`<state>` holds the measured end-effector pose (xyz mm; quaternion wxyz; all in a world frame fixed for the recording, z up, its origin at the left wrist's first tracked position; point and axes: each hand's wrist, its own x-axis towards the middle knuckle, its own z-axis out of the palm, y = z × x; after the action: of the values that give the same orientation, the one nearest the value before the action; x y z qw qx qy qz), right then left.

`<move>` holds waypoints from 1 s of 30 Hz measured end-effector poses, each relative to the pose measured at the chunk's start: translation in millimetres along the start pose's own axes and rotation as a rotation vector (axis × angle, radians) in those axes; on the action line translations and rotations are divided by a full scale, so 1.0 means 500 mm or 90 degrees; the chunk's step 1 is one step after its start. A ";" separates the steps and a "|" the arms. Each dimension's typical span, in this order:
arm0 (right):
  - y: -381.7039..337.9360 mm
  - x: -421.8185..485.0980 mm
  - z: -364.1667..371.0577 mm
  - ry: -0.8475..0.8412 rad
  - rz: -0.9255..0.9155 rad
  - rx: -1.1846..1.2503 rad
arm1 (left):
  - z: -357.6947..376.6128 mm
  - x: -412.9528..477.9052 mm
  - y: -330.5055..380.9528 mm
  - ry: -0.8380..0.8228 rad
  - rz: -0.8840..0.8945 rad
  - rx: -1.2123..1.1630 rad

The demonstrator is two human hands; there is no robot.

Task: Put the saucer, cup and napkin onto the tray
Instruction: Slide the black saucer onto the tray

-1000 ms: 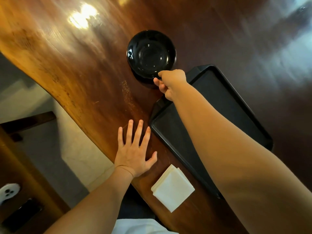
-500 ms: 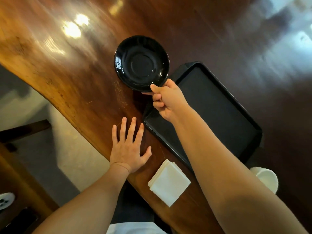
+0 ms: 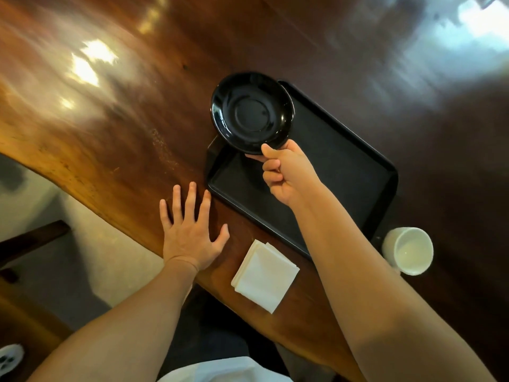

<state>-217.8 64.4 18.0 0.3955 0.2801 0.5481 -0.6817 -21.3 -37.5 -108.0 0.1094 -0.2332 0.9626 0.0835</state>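
My right hand (image 3: 286, 172) pinches the near rim of a glossy black saucer (image 3: 251, 111), holding it tilted above the far-left corner of the black rectangular tray (image 3: 344, 166). A folded white napkin (image 3: 265, 275) lies on the wooden table close to the tray's near edge. A white cup (image 3: 407, 250) stands upright on the table off the tray's near-right corner. My left hand (image 3: 190, 230) rests flat on the table with fingers spread, left of the tray and napkin, holding nothing.
The dark polished wooden table (image 3: 110, 111) has a wavy edge running along the lower left, with pale floor (image 3: 82, 257) beyond it. Bright light reflections cover the far tabletop. A dark chair part (image 3: 30, 238) shows at the left.
My right hand has lifted the saucer from the table and carried it right, over the tray's corner. The left hand stayed flat. The view shifted, bringing the cup into sight.
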 end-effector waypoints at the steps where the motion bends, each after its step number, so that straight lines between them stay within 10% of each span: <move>1: 0.001 0.001 -0.012 0.005 -0.002 0.018 | 0.000 0.001 0.001 0.002 -0.001 0.002; 30: 0.008 0.100 -0.148 0.056 0.032 0.212 | 0.013 -0.001 -0.003 0.037 0.011 0.012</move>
<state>-244.9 124.0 -42.9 0.3360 0.3851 0.4370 -0.7402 -19.2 -37.0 -114.4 0.0827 -0.2262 0.9682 0.0681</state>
